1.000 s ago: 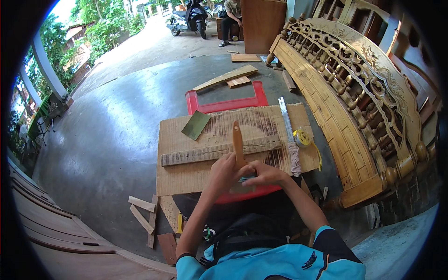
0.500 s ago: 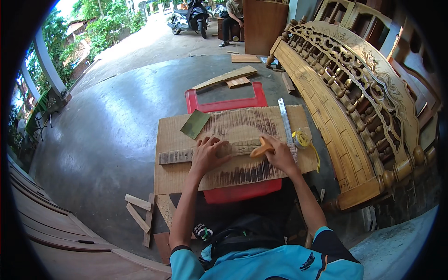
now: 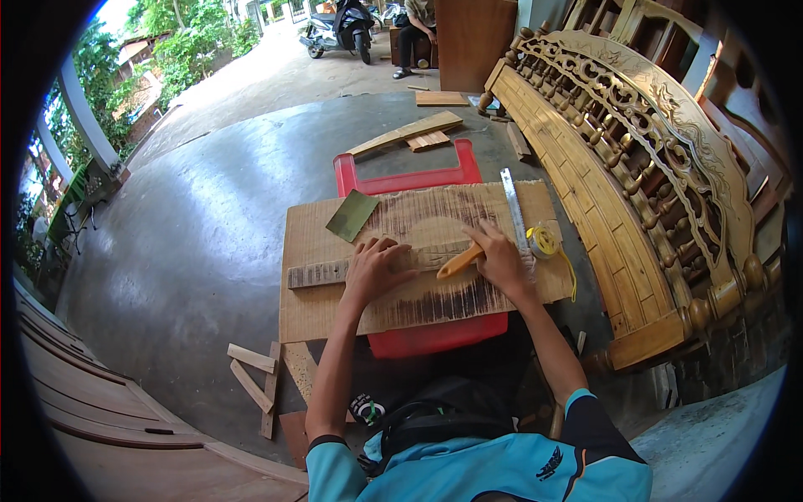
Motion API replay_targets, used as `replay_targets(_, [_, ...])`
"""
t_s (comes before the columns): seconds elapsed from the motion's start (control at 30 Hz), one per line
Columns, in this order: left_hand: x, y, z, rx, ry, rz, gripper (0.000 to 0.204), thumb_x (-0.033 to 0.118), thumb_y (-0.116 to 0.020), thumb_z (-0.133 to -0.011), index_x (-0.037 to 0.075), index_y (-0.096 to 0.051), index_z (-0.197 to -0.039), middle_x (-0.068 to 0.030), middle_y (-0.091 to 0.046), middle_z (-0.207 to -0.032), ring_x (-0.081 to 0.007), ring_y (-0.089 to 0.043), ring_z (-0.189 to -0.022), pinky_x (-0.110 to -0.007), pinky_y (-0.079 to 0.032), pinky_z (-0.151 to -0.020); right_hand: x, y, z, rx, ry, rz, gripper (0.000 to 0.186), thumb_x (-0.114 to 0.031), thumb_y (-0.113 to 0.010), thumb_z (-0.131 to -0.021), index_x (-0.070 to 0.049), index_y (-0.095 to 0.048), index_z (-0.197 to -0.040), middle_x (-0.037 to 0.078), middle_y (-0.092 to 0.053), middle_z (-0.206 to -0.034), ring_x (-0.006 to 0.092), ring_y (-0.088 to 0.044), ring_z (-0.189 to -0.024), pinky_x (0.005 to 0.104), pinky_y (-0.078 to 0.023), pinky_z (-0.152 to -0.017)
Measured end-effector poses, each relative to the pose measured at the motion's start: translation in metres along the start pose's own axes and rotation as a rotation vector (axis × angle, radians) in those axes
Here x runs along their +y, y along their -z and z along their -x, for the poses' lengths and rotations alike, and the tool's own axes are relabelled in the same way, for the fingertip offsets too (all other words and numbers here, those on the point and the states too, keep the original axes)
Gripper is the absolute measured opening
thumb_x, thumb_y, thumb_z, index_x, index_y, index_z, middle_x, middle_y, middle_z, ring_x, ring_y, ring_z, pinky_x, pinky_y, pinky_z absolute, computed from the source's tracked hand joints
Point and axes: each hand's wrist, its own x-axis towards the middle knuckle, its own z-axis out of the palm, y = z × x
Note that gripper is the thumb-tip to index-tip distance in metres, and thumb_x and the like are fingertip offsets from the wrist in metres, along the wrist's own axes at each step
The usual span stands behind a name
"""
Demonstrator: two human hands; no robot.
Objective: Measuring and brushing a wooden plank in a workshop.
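Observation:
A narrow wooden strip (image 3: 318,274), darkly streaked, lies across a stained cardboard sheet (image 3: 314,314). My left hand (image 3: 374,269) rests over the strip's middle, fingers on its far side and thumb toward me, gripping it. In my right hand (image 3: 500,263) is a brush (image 3: 458,263) with an orange wooden handle pointing left and toward me; its head is mostly hidden by the hand. The strip's right end runs up to this hand. Beyond my left hand lies a green sheet of sandpaper (image 3: 352,216). A metal ruler (image 3: 514,209) and a yellow tape measure (image 3: 542,241) lie right of the right hand.
The cardboard sits on a red plastic stool (image 3: 418,178). Wood offcuts (image 3: 255,381) lie on the floor at the left, and boards (image 3: 410,134) lie beyond the stool. A carved wooden bench (image 3: 585,209) stands close on the right. A seated person (image 3: 416,38) and a scooter (image 3: 343,32) are far off.
The brush handle has swung, so that its end points more to the left and toward me. My right hand's fingers have shifted on it. My left hand stays on the strip.

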Motion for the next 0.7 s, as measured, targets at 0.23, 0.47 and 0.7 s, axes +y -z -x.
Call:
replay_targets(0.23, [0.001, -0.001, 0.001, 0.031, 0.0, -0.019, 0.048, 0.04, -0.075, -0.068, 0.014, -0.067, -0.107, -0.0027, -0.063, -0.102, -0.0233, -0.055, -0.102, -0.038, -0.039, -0.093, 0.004, -0.002, 0.007, -0.041, -0.075, -0.567, 0.028, -0.011, -0.061, -0.088, -0.007, -0.061, -0.115, 0.008, -0.065, -0.103, 0.0185, -0.062, -0.097, 0.0303, -0.049, -0.085])
replay_targets(0.47, [0.001, 0.0, 0.0, -0.016, 0.061, -0.002, 0.047, 0.041, -0.076, -0.067, 0.015, -0.068, -0.105, -0.0022, -0.063, -0.104, -0.0235, -0.056, -0.102, -0.038, -0.04, -0.094, -0.006, -0.001, 0.009, 0.077, -0.196, -0.837, 0.026, -0.017, -0.064, -0.088, -0.006, -0.063, -0.111, 0.008, -0.066, -0.096, 0.0169, -0.063, -0.088, 0.0302, -0.05, -0.079])
replay_targets(0.7, [0.003, 0.002, -0.001, -0.028, 0.073, 0.004, 0.048, 0.041, -0.076, -0.067, 0.015, -0.068, -0.106, -0.0026, -0.063, -0.104, -0.0239, -0.056, -0.102, -0.038, -0.04, -0.093, -0.012, 0.004, 0.006, 0.238, -0.06, -0.701, 0.021, -0.015, -0.064, -0.088, -0.003, -0.066, -0.105, 0.007, -0.069, -0.099, 0.013, -0.063, -0.087, 0.0264, -0.049, -0.079])
